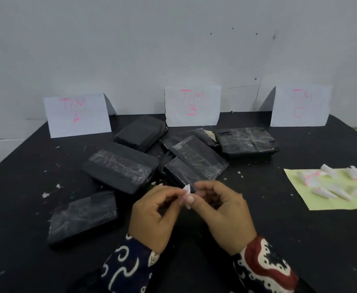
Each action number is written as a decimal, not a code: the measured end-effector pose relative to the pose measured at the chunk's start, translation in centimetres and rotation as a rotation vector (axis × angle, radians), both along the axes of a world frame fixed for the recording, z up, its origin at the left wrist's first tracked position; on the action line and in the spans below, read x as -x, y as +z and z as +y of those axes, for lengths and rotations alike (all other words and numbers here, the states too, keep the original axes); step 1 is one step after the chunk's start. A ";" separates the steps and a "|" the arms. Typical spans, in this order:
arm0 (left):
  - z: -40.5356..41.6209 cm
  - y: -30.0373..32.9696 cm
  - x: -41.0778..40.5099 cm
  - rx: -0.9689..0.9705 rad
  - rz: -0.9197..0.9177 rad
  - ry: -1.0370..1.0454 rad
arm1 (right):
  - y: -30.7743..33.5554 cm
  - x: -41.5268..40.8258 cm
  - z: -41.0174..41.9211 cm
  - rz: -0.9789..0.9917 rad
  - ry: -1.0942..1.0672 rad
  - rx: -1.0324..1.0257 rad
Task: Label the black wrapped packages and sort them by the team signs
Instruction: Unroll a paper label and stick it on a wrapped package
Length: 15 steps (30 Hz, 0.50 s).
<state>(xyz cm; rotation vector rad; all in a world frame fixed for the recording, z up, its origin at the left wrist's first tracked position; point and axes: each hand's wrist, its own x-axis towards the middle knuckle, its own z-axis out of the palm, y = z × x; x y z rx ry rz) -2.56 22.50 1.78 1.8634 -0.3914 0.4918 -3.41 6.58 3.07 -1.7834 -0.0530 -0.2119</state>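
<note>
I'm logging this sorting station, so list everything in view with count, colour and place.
black wrapped packages: six, black, mid-table, unsorted
team signs: three, white with pink letters, against the wall at the back
green sheet: one, pale green, right side of the table
paper labels: several, white with pink marks, on the green sheet
label: one, white, pinched between both hands
table: one, black
left hand: holds label
right hand: holds label

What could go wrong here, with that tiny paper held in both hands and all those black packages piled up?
The small label pinched between the left hand and right hand could tear or stick to a finger. The packages overlap and look alike, so one might be skipped. The TIM C sign is faint, easy to misread.
</note>
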 end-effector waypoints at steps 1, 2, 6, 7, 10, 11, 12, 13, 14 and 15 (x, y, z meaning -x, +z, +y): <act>-0.1 0.0 0.0 -0.038 -0.040 -0.012 | 0.1 0.0 0.2 0.011 0.025 -0.011; -0.1 -0.1 0.0 -0.073 -0.076 -0.022 | 0.2 -0.1 0.3 0.013 0.047 -0.014; -0.1 -0.3 -0.1 -0.075 -0.079 -0.066 | 0.5 -0.1 -0.1 0.023 0.127 -0.056; 0.0 -0.4 -0.2 -0.049 -0.057 -0.071 | 0.6 -0.1 -0.4 0.033 0.133 -0.064; -0.1 -0.4 -0.2 0.046 0.036 -0.096 | 0.4 -0.3 -0.9 0.063 0.126 -0.072; -0.2 -0.4 -0.1 0.077 0.078 -0.117 | 0.3 -0.4 -1.0 0.071 0.117 -0.076; -0.3 -0.3 -0.1 0.107 0.122 -0.146 | 0.2 -0.5 -1.0 0.076 0.106 -0.078; -0.3 -0.3 -0.1 0.135 0.159 -0.177 | 0.2 -0.5 -1.1 0.079 0.099 -0.083; -0.4 -0.2 -0.2 0.157 0.181 -0.205 | 0.2 -0.5 -1.1 0.082 0.096 -0.091; -0.5 -0.2 -0.2 0.165 0.184 -0.226 | 0.2 -0.5 -1.1 0.083 0.099 -0.104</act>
